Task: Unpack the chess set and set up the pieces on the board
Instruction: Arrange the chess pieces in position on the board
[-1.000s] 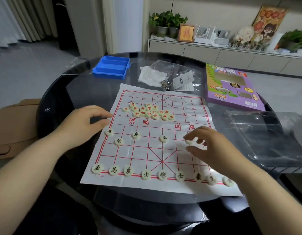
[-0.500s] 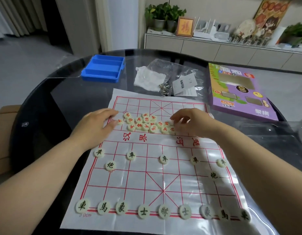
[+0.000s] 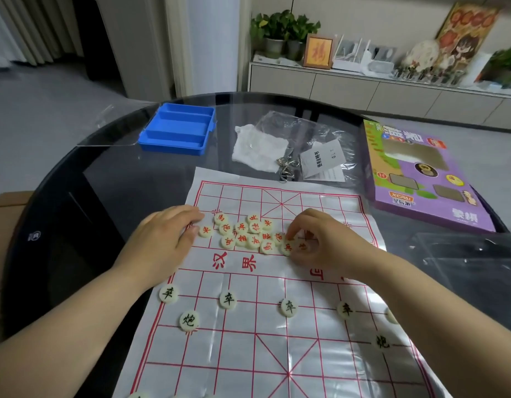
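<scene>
Black pieces [image 3: 228, 299] are placed; red pieces [image 3: 248, 234] lie heaped mid-frame on the board [image 3: 234, 354]. The left hand [image 3: 165, 239] rests flat beside them and the right hand [image 3: 320, 239] pinches one. It likely goes next to its far-row point.

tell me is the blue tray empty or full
Empty: all three compartments of the blue tray show only bare blue plastic, nothing inside.

The left forearm [image 3: 62, 326] and right forearm [image 3: 438, 308] extend forward and converge. The left hand [image 3: 168, 239] lies palm down, its fingers [image 3: 188, 217] straight, close together and pointing forward-right. The right hand [image 3: 327, 242] is palm down, fingers curled, tips directed down and to the left. Whether they pinch anything cannot be determined. The hands are apart.
</scene>
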Demonstrator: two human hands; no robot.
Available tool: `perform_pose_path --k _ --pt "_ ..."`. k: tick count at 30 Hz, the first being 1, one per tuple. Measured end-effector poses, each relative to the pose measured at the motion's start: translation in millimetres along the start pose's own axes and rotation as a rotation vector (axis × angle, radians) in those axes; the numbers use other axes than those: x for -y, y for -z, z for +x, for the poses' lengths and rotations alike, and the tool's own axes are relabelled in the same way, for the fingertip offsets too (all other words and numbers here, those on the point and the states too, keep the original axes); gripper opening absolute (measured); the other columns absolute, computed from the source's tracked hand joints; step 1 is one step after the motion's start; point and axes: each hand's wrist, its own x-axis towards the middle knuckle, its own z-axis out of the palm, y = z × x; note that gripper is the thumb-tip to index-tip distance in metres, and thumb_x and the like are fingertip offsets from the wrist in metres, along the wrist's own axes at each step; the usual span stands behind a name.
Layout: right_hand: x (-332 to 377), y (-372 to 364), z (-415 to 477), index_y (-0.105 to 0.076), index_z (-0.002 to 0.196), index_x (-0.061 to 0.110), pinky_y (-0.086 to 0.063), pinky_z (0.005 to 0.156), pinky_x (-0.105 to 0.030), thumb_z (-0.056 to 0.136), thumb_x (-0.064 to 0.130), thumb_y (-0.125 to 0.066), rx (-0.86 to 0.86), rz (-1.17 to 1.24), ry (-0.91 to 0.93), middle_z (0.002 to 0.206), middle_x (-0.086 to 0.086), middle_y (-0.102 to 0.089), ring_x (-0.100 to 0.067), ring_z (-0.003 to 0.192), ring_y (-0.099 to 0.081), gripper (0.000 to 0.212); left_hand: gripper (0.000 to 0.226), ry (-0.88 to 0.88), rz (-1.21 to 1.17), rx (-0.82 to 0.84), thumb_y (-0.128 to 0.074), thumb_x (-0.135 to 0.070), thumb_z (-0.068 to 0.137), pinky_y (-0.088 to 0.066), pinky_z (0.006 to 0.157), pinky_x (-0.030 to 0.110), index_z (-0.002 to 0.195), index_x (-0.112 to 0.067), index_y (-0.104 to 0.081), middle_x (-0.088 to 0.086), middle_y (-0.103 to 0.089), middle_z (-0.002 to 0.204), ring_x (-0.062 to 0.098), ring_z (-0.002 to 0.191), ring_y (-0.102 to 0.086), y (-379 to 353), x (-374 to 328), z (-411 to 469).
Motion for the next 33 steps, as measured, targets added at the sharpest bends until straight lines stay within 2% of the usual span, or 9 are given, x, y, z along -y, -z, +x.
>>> perform_pose_path --k 5,8,12,16,20,25,29,33 --pt "4 -1 0 -0.058 0.102 0.019 -0.037 0.077 -0.017 0.078 0.028 -0.069 -0.007 -0.033 -0.004 0.099 0.013 -0.039 -0.007 0.091 -0.038 0.028 0.037 0.018 -0.021 -0.008 -0.037 -0.025 0.095 -0.025 0.106 0.027 0.131 -0.021 -0.046 -0.008 -0.045 0.136 0.013 0.127 -0.036 1 -1 -1" --pt "5 -2 1 -0.051 0.091 0.028 -0.037 0.076 -0.017 0.077 0.030 -0.069 -0.015 -0.034 -0.010 0.100 0.013 -0.041 -0.007 0.090 -0.039 0.022 0.037 0.022 -0.037 -0.003 -0.038 -0.025 0.095 -0.026 0.105 0.027 0.130 -0.021 -0.046 -0.008 -0.045 0.136 0.013 0.127 -0.037 2 0 0" --pt "2 -4 2 -0.046 0.084 0.029 -0.035 0.072 -0.015 0.077 0.028 -0.069 -0.043 -0.015 -0.013 0.098 0.013 -0.042 -0.007 0.088 -0.041 0.024 0.037 0.026 -0.059 0.006 -0.044 -0.028 0.092 -0.024 0.106 0.027 0.129 -0.022 -0.046 -0.009 -0.045 0.136 0.013 0.128 -0.035 3 0 0" --pt "1 -5 5 -0.048 0.086 0.028 -0.031 0.064 -0.004 0.077 0.026 -0.069 -0.067 -0.022 -0.016 0.094 0.015 -0.041 -0.006 0.086 -0.040 0.022 0.039 0.024 -0.049 0.011 -0.046 -0.031 0.091 -0.022 0.107 0.027 0.129 -0.024 -0.046 -0.011 -0.043 0.137 0.012 0.128 -0.034 2 1 1" --pt "1 -6 9 -0.058 0.102 0.020 -0.030 0.063 -0.006 0.081 0.024 -0.065 -0.106 -0.057 -0.025 0.093 0.015 -0.039 -0.006 0.086 -0.037 0.023 0.038 0.018 -0.041 0.010 -0.046 -0.030 0.091 -0.020 0.108 0.027 0.128 -0.023 -0.047 -0.010 -0.042 0.137 0.011 0.129 -0.034 2 1 0" --pt "0 -9 6 -0.060 0.101 0.015 -0.036 0.077 -0.019 0.080 0.023 -0.066 -0.139 -0.062 -0.024 0.107 0.004 -0.054 -0.010 0.092 -0.042 0.024 0.037 0.008 -0.035 0.008 -0.043 -0.028 0.093 -0.021 0.108 0.028 0.129 -0.022 -0.047 -0.009 -0.043 0.138 0.011 0.128 -0.035 2 1 2" --pt "0 -9 6 -0.064 0.103 0.013 -0.037 0.088 -0.023 0.081 0.021 -0.065 -0.146 -0.076 -0.009 0.117 -0.001 -0.056 -0.020 0.107 -0.047 0.024 0.036 0.004 -0.026 0.001 -0.040 -0.027 0.094 -0.024 0.107 0.028 0.128 -0.020 -0.049 -0.007 -0.046 0.136 0.012 0.127 -0.037 1 2 2" --pt "1 -11 8 -0.066 0.102 0.010 -0.034 0.088 -0.024 0.082 0.020 -0.064 -0.175 -0.069 -0.004 0.117 -0.002 -0.058 -0.024 0.107 -0.047 0.022 0.036 0.005 -0.014 0.001 -0.038 -0.027 0.094 -0.023 0.107 0.028 0.128 -0.020 -0.048 -0.007 -0.045 0.136 0.012 0.127 -0.037 1 1 2"
